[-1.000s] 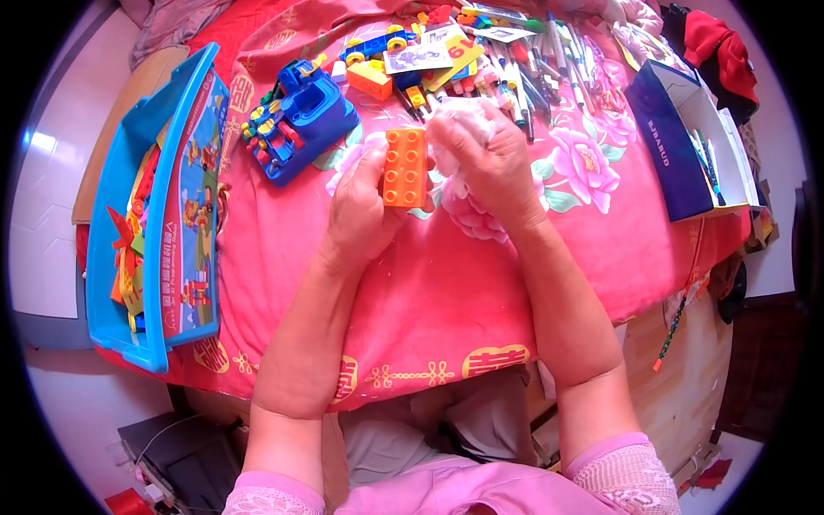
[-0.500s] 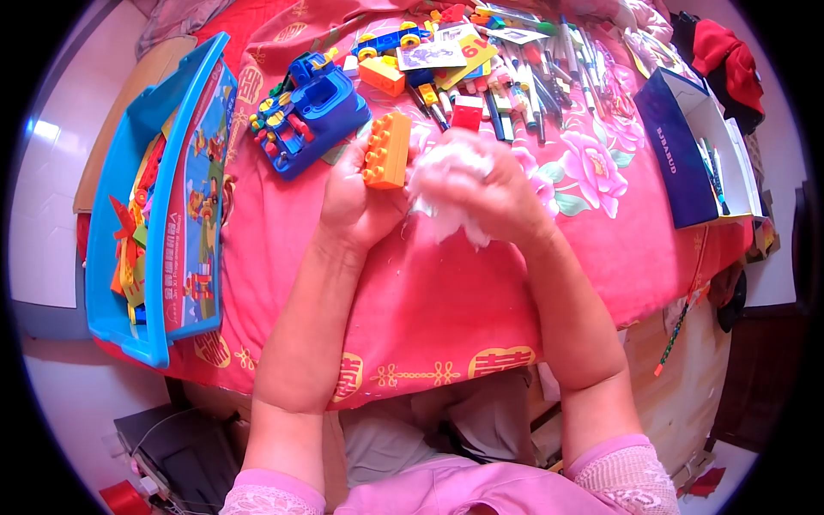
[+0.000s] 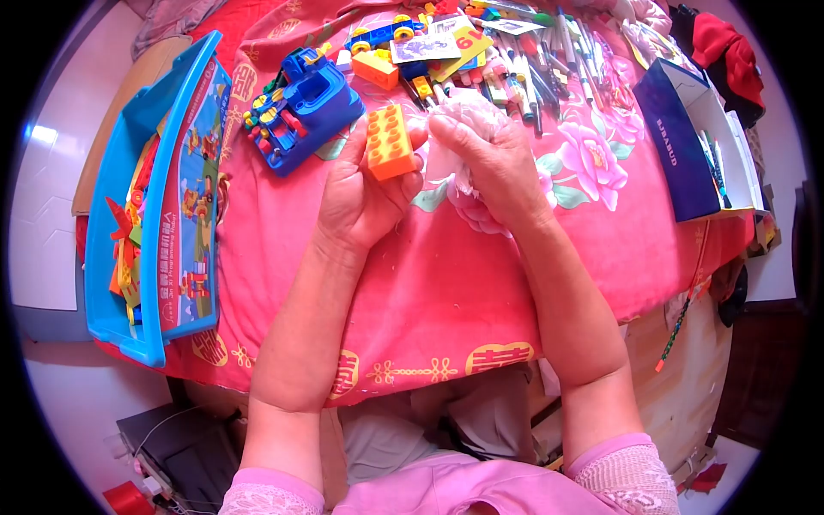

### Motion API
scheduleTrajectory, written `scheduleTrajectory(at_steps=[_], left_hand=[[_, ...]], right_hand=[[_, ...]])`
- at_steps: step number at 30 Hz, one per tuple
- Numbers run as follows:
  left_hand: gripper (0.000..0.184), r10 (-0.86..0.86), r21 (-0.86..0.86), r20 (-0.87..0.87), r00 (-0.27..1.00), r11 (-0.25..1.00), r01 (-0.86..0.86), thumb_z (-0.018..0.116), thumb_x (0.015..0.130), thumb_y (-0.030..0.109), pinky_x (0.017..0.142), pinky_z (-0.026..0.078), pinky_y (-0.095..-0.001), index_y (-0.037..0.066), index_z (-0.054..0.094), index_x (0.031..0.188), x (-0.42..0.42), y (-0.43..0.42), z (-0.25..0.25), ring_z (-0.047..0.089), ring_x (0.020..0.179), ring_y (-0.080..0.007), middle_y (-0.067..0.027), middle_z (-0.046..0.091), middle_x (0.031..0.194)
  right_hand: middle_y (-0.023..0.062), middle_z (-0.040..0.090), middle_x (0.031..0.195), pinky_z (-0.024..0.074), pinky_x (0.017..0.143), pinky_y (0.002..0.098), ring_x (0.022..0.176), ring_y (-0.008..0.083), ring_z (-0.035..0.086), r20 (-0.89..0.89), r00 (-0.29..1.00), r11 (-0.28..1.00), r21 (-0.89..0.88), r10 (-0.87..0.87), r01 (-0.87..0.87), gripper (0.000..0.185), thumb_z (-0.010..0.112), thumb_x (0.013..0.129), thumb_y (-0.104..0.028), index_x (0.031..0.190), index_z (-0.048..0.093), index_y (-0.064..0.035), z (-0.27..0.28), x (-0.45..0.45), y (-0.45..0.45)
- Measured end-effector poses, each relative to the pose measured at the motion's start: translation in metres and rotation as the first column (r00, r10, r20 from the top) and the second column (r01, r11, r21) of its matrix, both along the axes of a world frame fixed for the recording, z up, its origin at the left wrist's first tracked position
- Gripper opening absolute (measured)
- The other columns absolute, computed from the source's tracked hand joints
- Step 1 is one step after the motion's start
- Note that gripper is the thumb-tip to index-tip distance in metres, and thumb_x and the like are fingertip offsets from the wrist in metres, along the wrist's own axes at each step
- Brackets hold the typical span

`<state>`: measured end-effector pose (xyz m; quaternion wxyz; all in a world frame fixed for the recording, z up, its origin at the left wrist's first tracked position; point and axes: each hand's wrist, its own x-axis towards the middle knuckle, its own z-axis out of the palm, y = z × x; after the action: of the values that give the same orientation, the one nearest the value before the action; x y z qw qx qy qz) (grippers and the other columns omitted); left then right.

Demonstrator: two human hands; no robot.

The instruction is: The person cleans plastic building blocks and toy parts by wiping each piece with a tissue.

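An orange toy building block [image 3: 390,142] rests in my left hand [image 3: 356,202], its studs turned up and to the left. The fingers and thumb of that hand close around its lower part. Crumpled white tissue [image 3: 468,112] is bunched in my right hand [image 3: 506,167], with the thumb pressed over it and some hanging below the fingers. Both hands are above the red cloth [image 3: 421,292], close together, the block and the tissue slightly apart. Just beyond my left hand stands a blue toy piece [image 3: 322,99] with small coloured parts on its side.
A blue bin [image 3: 154,318] of colourful blocks stands at the left. Marker pens [image 3: 528,81], cards [image 3: 427,48] and another orange block [image 3: 375,69] lie in a pile at the back. On the right is a dark blue box [image 3: 678,146] with pens in it.
The tissue has moved up and away from the block, and my right hand is no longer blurred. The block has tilted, showing more of its studded top.
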<state>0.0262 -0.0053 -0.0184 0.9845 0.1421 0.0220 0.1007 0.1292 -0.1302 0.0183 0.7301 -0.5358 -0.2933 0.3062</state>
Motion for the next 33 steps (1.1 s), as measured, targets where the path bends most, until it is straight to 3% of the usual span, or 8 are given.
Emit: scheduleTrajectory(at_steps=[5, 8, 11, 16, 25, 28, 31, 33], left_hand=[[0.033, 0.204, 0.147, -0.055, 0.977, 0.97, -0.195, 0.056, 0.086, 0.031, 0.072, 0.052, -0.028, 0.005, 0.049, 0.105, 0.003, -0.008, 0.004, 0.06, 0.086, -0.0175, -0.0081, 0.059, 0.097], [0.033, 0.49, 0.564, -0.067, 0.869, 0.737, -0.372, 0.061, 0.083, 0.028, 0.068, 0.051, -0.0229, 0.004, 0.049, 0.102, 0.009, -0.013, 0.001, 0.06, 0.082, -0.0133, -0.0069, 0.06, 0.091], [0.034, 0.597, 0.755, -0.069, 0.799, 0.555, -0.35, 0.064, 0.081, 0.026, 0.064, 0.048, -0.0198, 0.002, 0.049, 0.1, 0.004, -0.012, 0.002, 0.059, 0.078, -0.01, -0.0068, 0.06, 0.086], [0.035, 0.517, 0.714, -0.068, 0.853, 0.623, -0.321, 0.065, 0.081, 0.021, 0.065, 0.048, -0.0209, -0.001, 0.051, 0.104, 0.005, -0.012, 0.006, 0.059, 0.076, -0.0105, -0.0069, 0.062, 0.087], [0.024, 0.369, 0.707, -0.001, 0.929, 0.658, -0.261, 0.062, 0.082, 0.01, 0.074, 0.05, -0.028, -0.001, 0.055, 0.102, -0.004, 0.003, 0.01, 0.061, 0.084, -0.0146, -0.0094, 0.062, 0.095], [0.023, 0.387, 0.667, 0.005, 0.922, 0.685, -0.291, 0.058, 0.084, 0.01, 0.076, 0.051, -0.03, -0.001, 0.055, 0.104, -0.008, 0.007, 0.013, 0.061, 0.086, -0.0161, -0.0096, 0.061, 0.097], [0.024, 0.32, 0.546, 0.01, 0.947, 0.792, -0.273, 0.056, 0.086, 0.013, 0.076, 0.051, -0.0302, -0.001, 0.054, 0.105, -0.007, 0.002, 0.014, 0.061, 0.086, -0.0176, -0.0105, 0.061, 0.098], [0.029, 0.261, 0.532, 0.029, 0.965, 0.813, -0.236, 0.052, 0.089, 0.019, 0.079, 0.051, -0.0307, 0.0, 0.052, 0.11, -0.009, 0.008, 0.011, 0.06, 0.092, -0.0189, -0.0122, 0.06, 0.103]], right_hand=[[0.0008, 0.06, 0.077, 0.0446, 0.055, 0.0203, 0.065, 0.005, 0.054, -0.026, 0.999, 0.988, -0.147, 0.043, -0.046, 0.024, 0.067, 0.078, -0.019, 0.093, 0.058, -0.002, 0.003, 0.001, -0.004], [0.0012, 0.06, 0.075, 0.0452, 0.056, 0.0216, 0.065, 0.0056, 0.055, 0.136, 0.989, 0.994, -0.098, 0.062, -0.049, 0.028, 0.07, 0.076, -0.021, 0.092, 0.058, -0.002, -0.001, -0.004, 0.001], [0.002, 0.06, 0.074, 0.0458, 0.056, 0.0228, 0.065, 0.0062, 0.055, 0.281, 0.955, 0.995, -0.071, 0.092, -0.074, 0.03, 0.072, 0.073, -0.021, 0.09, 0.058, -0.0012, -0.016, -0.003, 0.005], [0.0018, 0.061, 0.072, 0.0457, 0.054, 0.0231, 0.062, 0.0066, 0.055, 0.346, 0.938, 0.995, -0.095, -0.004, 0.04, 0.028, 0.072, 0.071, -0.017, 0.089, 0.058, -0.0008, -0.02, 0.0, 0.006], [0.0005, 0.058, 0.067, 0.0407, 0.046, 0.0203, 0.055, 0.0053, 0.052, 0.151, 0.981, 0.987, -0.12, 0.124, -0.106, 0.021, 0.07, 0.072, -0.014, 0.087, 0.059, -0.004, -0.006, 0.001, -0.001], [0.0003, 0.056, 0.064, 0.0372, 0.041, 0.0208, 0.049, 0.0051, 0.049, -0.157, 0.977, 0.972, -0.167, 0.141, -0.167, 0.022, 0.069, 0.073, -0.016, 0.088, 0.059, -0.0037, 0.008, 0.008, -0.013], [0.0011, 0.055, 0.062, 0.0325, 0.035, 0.0208, 0.042, 0.0053, 0.046, -0.107, 0.985, 0.987, -0.081, 0.132, -0.141, 0.022, 0.069, 0.074, -0.017, 0.088, 0.058, -0.0034, 0.004, 0.006, -0.007], [0.0038, 0.057, 0.066, 0.0306, 0.031, 0.0202, 0.039, 0.0064, 0.046, -0.251, 0.948, 0.976, -0.046, 0.196, -0.214, 0.025, 0.068, 0.075, -0.017, 0.091, 0.057, -0.0023, -0.002, 0.013, -0.01]])
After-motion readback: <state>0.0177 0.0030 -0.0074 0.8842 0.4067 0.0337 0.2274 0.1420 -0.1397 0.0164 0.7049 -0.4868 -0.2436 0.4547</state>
